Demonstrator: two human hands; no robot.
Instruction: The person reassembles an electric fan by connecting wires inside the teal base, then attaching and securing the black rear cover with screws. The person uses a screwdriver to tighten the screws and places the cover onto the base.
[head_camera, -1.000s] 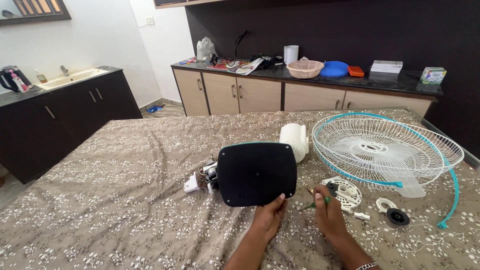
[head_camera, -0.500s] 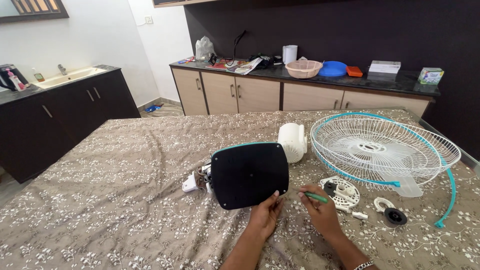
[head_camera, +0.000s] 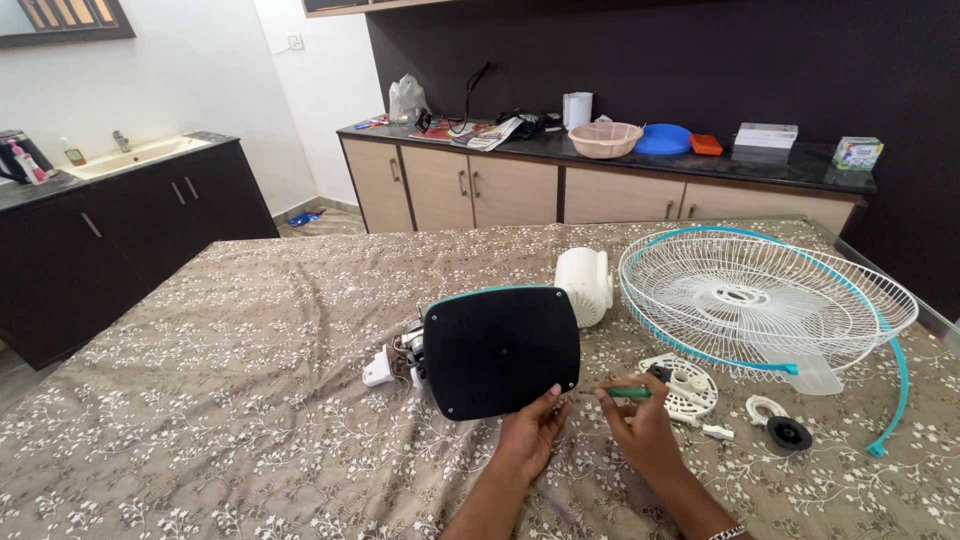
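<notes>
One black fan base (head_camera: 500, 350) is being propped upright on the patterned cloth, its lower edge being gripped by the left hand (head_camera: 530, 432), fingers curled round it. One green-handled screwdriver (head_camera: 625, 392) is being pinched in the right hand (head_camera: 640, 432), just beside the base. One white wire fan guard (head_camera: 765, 300) is lying nearby. On the far counter (head_camera: 780, 165), one flat white box (head_camera: 768, 135) and one small green-and-white carton (head_camera: 858, 153) are being kept.

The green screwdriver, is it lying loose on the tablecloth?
No, the right hand grips the green screwdriver beside the black fan base.
</notes>
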